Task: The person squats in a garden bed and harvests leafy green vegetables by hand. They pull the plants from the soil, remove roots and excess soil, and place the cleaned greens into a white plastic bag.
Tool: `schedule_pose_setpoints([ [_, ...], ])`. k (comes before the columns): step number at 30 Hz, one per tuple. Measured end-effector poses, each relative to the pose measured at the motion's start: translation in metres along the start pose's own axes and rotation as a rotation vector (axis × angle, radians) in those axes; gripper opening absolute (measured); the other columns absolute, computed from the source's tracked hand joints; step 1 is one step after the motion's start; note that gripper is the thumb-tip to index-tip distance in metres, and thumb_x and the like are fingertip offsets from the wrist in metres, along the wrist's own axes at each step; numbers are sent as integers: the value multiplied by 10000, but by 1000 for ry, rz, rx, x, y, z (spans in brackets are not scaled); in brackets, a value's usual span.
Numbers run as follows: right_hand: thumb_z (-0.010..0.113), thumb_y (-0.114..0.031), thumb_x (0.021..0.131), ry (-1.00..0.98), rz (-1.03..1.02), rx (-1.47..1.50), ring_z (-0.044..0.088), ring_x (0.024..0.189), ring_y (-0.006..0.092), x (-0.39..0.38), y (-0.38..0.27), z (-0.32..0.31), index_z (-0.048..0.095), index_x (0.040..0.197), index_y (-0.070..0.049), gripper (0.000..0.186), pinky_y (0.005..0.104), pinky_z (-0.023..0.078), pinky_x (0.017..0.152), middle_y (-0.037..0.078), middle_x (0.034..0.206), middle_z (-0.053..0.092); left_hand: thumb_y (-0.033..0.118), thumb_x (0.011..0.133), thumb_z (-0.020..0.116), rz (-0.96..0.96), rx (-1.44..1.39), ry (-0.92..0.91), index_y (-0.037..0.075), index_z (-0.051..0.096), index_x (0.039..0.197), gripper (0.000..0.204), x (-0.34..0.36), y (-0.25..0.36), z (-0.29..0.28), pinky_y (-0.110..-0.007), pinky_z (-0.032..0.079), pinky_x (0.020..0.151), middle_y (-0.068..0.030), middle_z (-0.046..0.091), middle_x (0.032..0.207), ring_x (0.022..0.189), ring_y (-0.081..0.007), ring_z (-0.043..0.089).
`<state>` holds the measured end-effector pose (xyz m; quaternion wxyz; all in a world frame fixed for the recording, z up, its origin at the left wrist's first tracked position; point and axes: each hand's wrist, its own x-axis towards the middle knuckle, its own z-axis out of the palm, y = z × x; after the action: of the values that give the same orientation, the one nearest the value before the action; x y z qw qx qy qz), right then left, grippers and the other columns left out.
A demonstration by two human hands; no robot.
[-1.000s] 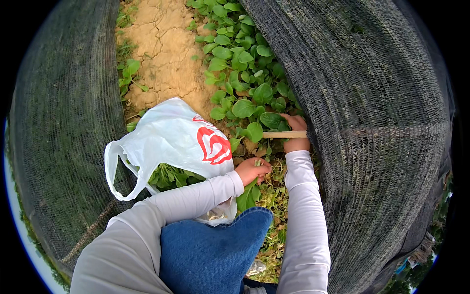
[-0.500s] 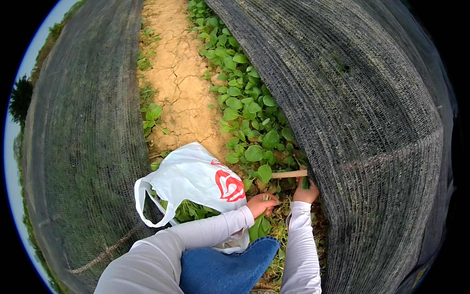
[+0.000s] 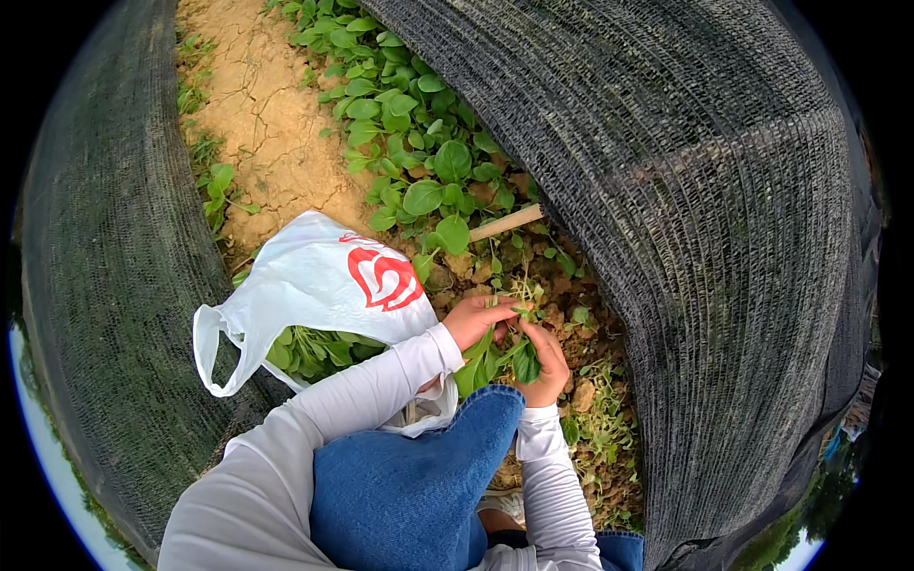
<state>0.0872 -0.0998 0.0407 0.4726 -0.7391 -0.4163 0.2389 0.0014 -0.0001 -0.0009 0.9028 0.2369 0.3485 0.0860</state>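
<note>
My left hand is closed round a few leafy green plants, their leaves hanging below the fingers. Against it, my right hand pinches a green leafy plant, its fingertips meeting those of the left at the stem end. Pale, thin bits show just above the fingertips, too small to tell apart. Left of my hands lies a white plastic bag with a red print, its mouth facing me. Picked greens show inside it.
A flat wooden stick lies at the edge of the leafy bed. Dark shade netting slopes on the right, more netting on the left. Between runs a cracked soil path. Wilted plants litter the ground beside my right forearm.
My right hand has come back from beside the wooden stick to meet my left, bringing a green plant. The view has shifted, so bag and bed sit further left.
</note>
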Motion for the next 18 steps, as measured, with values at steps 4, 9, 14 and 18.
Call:
schedule_pose_setpoints([
  [4,606,47,596,-64,-44,-106,546,836,243,-4,-4,-8,566,985,-65,406,291,430,729,103,920,568,155,793,505,-60,-14,18,16,552,972,231,-3,4,5,-178,336,484,11,510,656,515,-62,423],
  [9,399,111,752,114,307,144,559,765,199,-31,15,-25,517,1036,-48,346,259,446,681,116,888,567,91,771,497,-67,-50,94,85,436,821,79,-7,-5,15,-197,355,473,-81,571,770,488,-72,415],
  [14,530,-111,774,162,622,684,523,607,101,-4,42,-19,574,867,12,160,229,428,565,51,685,576,98,782,486,25,519,55,31,488,826,80,11,3,20,-181,322,449,-55,553,702,484,-57,387],
  [18,589,-91,730,176,565,681,519,602,89,-11,35,-23,580,804,26,139,223,428,557,49,699,582,105,788,491,32,861,-71,21,531,852,113,8,-2,31,-164,313,456,-14,544,699,503,-38,394],
])
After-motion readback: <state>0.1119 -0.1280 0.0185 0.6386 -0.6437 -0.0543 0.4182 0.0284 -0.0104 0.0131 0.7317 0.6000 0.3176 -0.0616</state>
